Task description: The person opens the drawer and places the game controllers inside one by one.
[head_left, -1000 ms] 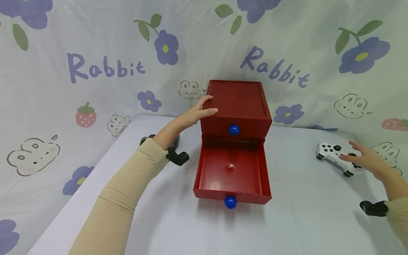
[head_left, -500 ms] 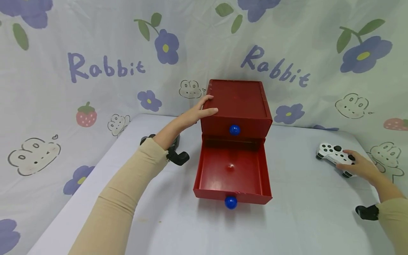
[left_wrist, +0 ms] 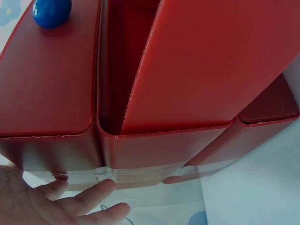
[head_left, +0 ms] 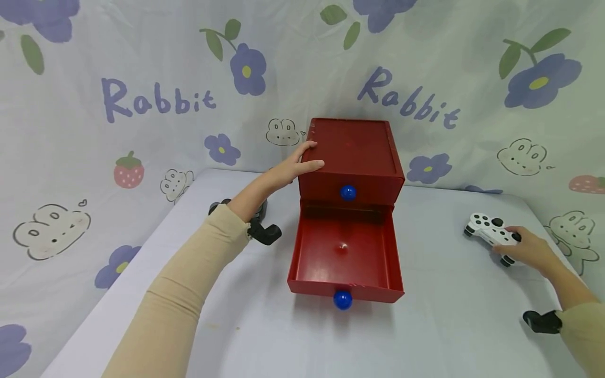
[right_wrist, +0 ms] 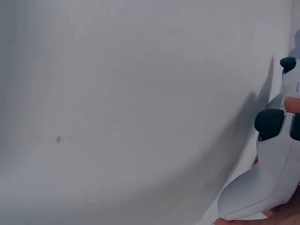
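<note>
On the right of the head view, my right hand (head_left: 527, 249) grips a white game controller (head_left: 484, 227) with black sticks and buttons. The controller (right_wrist: 269, 173) also fills the right edge of the right wrist view, a fingertip (right_wrist: 293, 104) on it. A red drawer cabinet (head_left: 352, 147) stands mid-table; its lower drawer (head_left: 340, 257) is pulled out with nothing inside. My left hand (head_left: 288, 170) rests at the cabinet's upper left edge, thumb over the top. In the left wrist view, the left hand's fingers (left_wrist: 89, 199) extend loosely along the cabinet's side.
A dark object (head_left: 260, 211) lies behind my left wrist, mostly hidden. Blue ball knobs sit on the upper drawer (head_left: 321, 190) and the lower one. A printed cloth (head_left: 165, 47) hangs behind the white-covered table (head_left: 449, 315).
My right hand has come down onto the white game controller, closed around its right part and shifted it slightly to the left. The left hand and the cabinet stay put.
</note>
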Demonstrator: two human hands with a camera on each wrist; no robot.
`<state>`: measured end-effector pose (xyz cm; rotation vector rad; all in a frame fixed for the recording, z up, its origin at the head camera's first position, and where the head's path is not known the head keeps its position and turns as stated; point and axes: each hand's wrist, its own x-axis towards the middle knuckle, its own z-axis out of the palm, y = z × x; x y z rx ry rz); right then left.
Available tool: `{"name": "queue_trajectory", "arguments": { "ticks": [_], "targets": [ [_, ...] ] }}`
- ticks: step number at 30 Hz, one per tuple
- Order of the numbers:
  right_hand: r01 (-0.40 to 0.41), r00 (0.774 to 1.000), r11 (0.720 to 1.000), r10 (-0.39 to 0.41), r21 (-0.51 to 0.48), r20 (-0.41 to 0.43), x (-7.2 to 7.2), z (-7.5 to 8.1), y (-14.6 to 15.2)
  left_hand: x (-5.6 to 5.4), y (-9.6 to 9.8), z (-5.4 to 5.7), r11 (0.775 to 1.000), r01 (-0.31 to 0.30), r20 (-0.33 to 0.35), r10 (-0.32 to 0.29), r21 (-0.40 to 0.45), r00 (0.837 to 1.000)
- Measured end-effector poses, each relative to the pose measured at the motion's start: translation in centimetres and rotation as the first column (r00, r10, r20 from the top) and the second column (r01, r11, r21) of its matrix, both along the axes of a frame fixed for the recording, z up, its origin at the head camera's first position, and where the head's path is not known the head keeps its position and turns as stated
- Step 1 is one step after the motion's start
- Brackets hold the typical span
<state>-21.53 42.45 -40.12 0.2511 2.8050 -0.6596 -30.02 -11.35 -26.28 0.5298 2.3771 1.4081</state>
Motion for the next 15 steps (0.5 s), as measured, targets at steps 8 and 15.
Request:
{"name": "queue_trajectory", "arguments": {
  "ticks": [8,15],
  "targets": [
    [-0.058,0.989,0.998,0.059,0.006,-0.138,0.7,2.7,-3.4,-0.1,0.0,-0.1,1.000,0.011,0.001,-0.011,0.010,1.000],
    [-0.094,0.967,0.995,0.084,-0.033,-0.241,2.1,6.1,-7.7,-0.2,0.1,0.0,1.000,0.015,0.003,-0.015,0.014,1.000]
  ]
}}
